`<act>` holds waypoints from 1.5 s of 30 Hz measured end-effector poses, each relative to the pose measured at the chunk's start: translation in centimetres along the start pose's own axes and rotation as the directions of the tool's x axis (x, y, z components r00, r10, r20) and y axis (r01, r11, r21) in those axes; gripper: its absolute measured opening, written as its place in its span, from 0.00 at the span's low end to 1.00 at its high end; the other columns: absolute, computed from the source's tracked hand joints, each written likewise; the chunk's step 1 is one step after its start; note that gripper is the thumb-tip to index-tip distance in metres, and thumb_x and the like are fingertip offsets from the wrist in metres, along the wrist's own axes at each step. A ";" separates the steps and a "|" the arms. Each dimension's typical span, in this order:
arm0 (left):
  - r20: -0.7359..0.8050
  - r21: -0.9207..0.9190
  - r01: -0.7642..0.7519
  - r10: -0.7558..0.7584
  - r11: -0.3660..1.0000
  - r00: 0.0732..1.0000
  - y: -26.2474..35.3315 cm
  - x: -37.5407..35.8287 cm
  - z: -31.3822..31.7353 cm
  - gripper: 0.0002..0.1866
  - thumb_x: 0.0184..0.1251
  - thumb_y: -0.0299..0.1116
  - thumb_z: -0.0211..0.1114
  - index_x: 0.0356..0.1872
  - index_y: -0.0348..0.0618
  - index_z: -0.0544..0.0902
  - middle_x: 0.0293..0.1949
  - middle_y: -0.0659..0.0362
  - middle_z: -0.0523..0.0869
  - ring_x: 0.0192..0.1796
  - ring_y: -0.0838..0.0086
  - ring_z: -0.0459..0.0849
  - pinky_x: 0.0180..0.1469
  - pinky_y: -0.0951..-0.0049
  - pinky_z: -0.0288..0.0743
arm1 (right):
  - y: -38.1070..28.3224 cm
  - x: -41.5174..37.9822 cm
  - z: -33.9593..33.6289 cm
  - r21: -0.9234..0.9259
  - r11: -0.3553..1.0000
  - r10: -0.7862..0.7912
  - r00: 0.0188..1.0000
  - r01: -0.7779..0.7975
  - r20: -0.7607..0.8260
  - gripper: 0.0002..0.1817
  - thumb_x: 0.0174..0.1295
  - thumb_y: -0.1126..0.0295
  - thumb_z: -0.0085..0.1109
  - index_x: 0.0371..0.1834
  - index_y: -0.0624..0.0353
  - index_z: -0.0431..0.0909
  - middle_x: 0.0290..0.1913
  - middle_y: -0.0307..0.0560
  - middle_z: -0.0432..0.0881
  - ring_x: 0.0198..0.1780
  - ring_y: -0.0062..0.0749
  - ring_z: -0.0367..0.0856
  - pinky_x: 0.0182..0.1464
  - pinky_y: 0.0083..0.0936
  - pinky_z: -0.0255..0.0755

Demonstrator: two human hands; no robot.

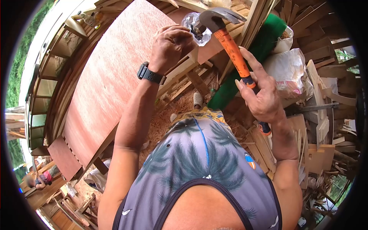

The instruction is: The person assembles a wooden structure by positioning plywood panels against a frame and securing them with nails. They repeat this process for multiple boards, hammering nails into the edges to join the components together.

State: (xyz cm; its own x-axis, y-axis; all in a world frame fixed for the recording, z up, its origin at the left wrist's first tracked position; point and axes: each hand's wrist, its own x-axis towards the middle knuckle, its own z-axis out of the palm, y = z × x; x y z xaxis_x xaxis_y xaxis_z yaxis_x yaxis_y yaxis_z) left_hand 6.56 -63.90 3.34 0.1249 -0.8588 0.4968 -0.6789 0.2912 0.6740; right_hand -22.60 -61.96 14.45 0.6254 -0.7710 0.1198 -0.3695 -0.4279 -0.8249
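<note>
My right hand grips a claw hammer by its orange and black handle, the metal head raised toward the top of the view. The index finger lies loosely along the handle while the other fingers wrap it. My left hand, with a black watch at the wrist, is closed above the edge of a reddish plywood sheet. What its fingers hold is hidden. Right beside its knuckles is a clear plastic bag with small dark pieces inside, partly behind the hammer head.
A green mesh roll slants down on the right beside white sacks. Wood scraps are piled at far right. Sawdust covers the floor around my foot. Another person is at far lower left. Wooden framing runs along the left.
</note>
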 end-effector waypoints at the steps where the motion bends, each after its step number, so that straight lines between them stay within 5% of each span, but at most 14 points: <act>1: 0.000 0.000 -0.002 0.002 1.000 1.000 0.2 0.0 -0.1 0.08 0.62 0.29 0.76 0.42 0.42 0.93 0.51 0.57 0.91 0.58 0.64 0.85 0.63 0.67 0.78 | 0.1 0.1 -0.1 -0.001 1.000 -0.001 1.000 0.001 -0.002 0.34 0.66 0.81 0.58 0.78 0.59 0.66 0.30 0.39 0.82 0.26 0.13 0.73 0.32 0.19 0.70; 3: 0.027 0.055 -0.041 0.040 0.998 0.999 0.6 0.0 -0.2 0.08 0.61 0.30 0.77 0.40 0.43 0.93 0.51 0.57 0.91 0.60 0.63 0.84 0.64 0.66 0.78 | 0.3 0.4 -0.5 -0.064 0.997 -0.038 0.996 0.043 0.075 0.38 0.63 0.85 0.57 0.80 0.57 0.64 0.49 0.49 0.89 0.34 0.16 0.80 0.40 0.21 0.76; 4: 0.026 0.055 -0.044 0.042 0.998 0.999 0.4 0.0 -0.2 0.08 0.61 0.30 0.77 0.40 0.43 0.93 0.51 0.57 0.91 0.60 0.63 0.84 0.64 0.66 0.78 | 0.5 0.5 -0.5 -0.066 0.997 -0.040 0.996 0.044 0.074 0.38 0.63 0.85 0.57 0.80 0.57 0.64 0.49 0.49 0.89 0.34 0.16 0.80 0.40 0.21 0.76; 6: -0.021 0.006 -0.041 0.041 0.999 0.999 -0.1 0.0 0.2 0.06 0.58 0.32 0.77 0.37 0.48 0.94 0.48 0.60 0.92 0.58 0.62 0.84 0.63 0.62 0.77 | 0.7 0.8 -0.6 -0.128 0.987 -0.082 0.991 0.096 0.109 0.38 0.62 0.87 0.57 0.79 0.58 0.66 0.66 0.53 0.84 0.42 0.21 0.85 0.48 0.22 0.78; 9: -0.021 -0.008 -0.015 0.015 1.000 1.000 -0.4 0.1 0.4 0.06 0.58 0.34 0.77 0.36 0.48 0.94 0.48 0.60 0.92 0.58 0.62 0.84 0.64 0.62 0.76 | 0.6 0.8 -0.6 -0.143 0.985 -0.083 0.990 0.098 0.110 0.37 0.62 0.87 0.57 0.78 0.58 0.67 0.67 0.57 0.82 0.46 0.28 0.88 0.51 0.24 0.78; 10: -0.023 -0.008 -0.013 0.013 1.000 1.000 -0.4 0.1 0.4 0.06 0.58 0.34 0.77 0.36 0.48 0.94 0.48 0.60 0.92 0.58 0.62 0.84 0.64 0.62 0.76 | 0.7 0.9 -0.4 -0.144 0.985 -0.083 0.990 0.099 0.113 0.37 0.62 0.87 0.57 0.78 0.58 0.67 0.67 0.57 0.82 0.46 0.28 0.88 0.51 0.24 0.78; 12: -0.021 -0.019 0.019 -0.019 1.000 1.000 -0.3 0.2 0.4 0.05 0.58 0.34 0.76 0.35 0.49 0.94 0.47 0.60 0.92 0.57 0.63 0.84 0.64 0.62 0.76 | 1.3 1.1 0.0 -0.123 0.965 -0.227 0.973 0.231 0.046 0.40 0.59 0.83 0.58 0.79 0.52 0.67 0.28 0.59 0.83 0.23 0.40 0.82 0.32 0.33 0.77; 22: 0.004 0.006 -0.041 0.041 0.999 0.999 -0.4 0.2 0.1 0.07 0.56 0.35 0.78 0.36 0.50 0.94 0.48 0.60 0.92 0.58 0.63 0.83 0.65 0.61 0.73 | 0.6 1.0 0.2 -0.097 0.947 -0.306 0.952 0.305 0.005 0.40 0.57 0.85 0.58 0.78 0.53 0.69 0.32 0.58 0.85 0.25 0.44 0.83 0.33 0.32 0.78; 27: -0.001 0.015 -0.033 0.033 0.999 0.999 -0.8 0.2 0.3 0.09 0.53 0.36 0.80 0.36 0.49 0.94 0.49 0.61 0.91 0.59 0.63 0.83 0.65 0.61 0.74 | 1.0 1.0 -0.2 -0.234 0.962 -0.098 0.980 0.138 0.174 0.39 0.57 0.86 0.57 0.77 0.56 0.69 0.55 0.62 0.86 0.37 0.51 0.90 0.41 0.33 0.81; 33: 0.007 0.058 -0.134 0.133 0.989 0.991 -1.1 0.2 0.2 0.09 0.51 0.36 0.80 0.34 0.54 0.94 0.47 0.63 0.92 0.56 0.65 0.85 0.64 0.63 0.75 | -0.1 0.9 0.2 -0.131 0.947 -0.292 0.956 0.292 0.024 0.39 0.57 0.86 0.56 0.77 0.55 0.69 0.57 0.61 0.86 0.40 0.55 0.89 0.43 0.36 0.81; 36: 0.010 0.065 -0.171 0.170 0.983 0.985 -0.7 0.4 -0.1 0.08 0.50 0.36 0.80 0.34 0.57 0.94 0.46 0.64 0.92 0.55 0.66 0.85 0.63 0.64 0.75 | 0.4 1.0 -0.1 -0.175 0.957 -0.211 0.971 0.229 0.115 0.39 0.57 0.86 0.56 0.77 0.57 0.69 0.61 0.60 0.84 0.46 0.56 0.90 0.47 0.34 0.83; 39: 0.080 0.171 -0.374 0.366 0.911 0.927 -1.1 0.7 -0.6 0.08 0.51 0.37 0.80 0.34 0.58 0.94 0.44 0.66 0.92 0.53 0.68 0.86 0.62 0.64 0.75 | 0.7 0.8 -0.4 -0.239 0.959 -0.108 0.976 0.153 0.191 0.36 0.60 0.88 0.56 0.76 0.62 0.70 0.67 0.56 0.82 0.52 0.44 0.91 0.51 0.29 0.81; 42: 0.080 0.152 -0.362 0.354 0.920 0.932 -0.6 0.8 -1.0 0.08 0.52 0.32 0.82 0.34 0.51 0.94 0.43 0.64 0.92 0.56 0.67 0.84 0.62 0.65 0.77 | 0.4 0.8 0.2 -0.202 0.926 -0.314 0.948 0.318 0.053 0.39 0.57 0.86 0.56 0.77 0.56 0.69 0.55 0.62 0.86 0.41 0.56 0.89 0.44 0.35 0.82; 45: 0.055 0.086 -0.237 0.233 0.968 0.971 -1.2 0.8 -0.5 0.07 0.53 0.32 0.81 0.34 0.51 0.94 0.43 0.64 0.92 0.56 0.67 0.84 0.62 0.65 0.76 | 0.6 0.7 0.8 -0.157 0.918 -0.371 0.929 0.364 -0.018 0.40 0.56 0.86 0.56 0.77 0.56 0.69 0.54 0.63 0.86 0.43 0.56 0.90 0.45 0.35 0.82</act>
State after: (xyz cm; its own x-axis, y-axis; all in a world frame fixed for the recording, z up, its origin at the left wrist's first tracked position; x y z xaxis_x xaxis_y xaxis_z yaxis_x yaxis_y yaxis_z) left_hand 7.82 -64.69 3.20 -0.0769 -0.7892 0.6093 -0.7489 0.4492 0.4872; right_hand -21.85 -62.33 13.60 0.7057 -0.5657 0.4267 -0.2199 -0.7473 -0.6270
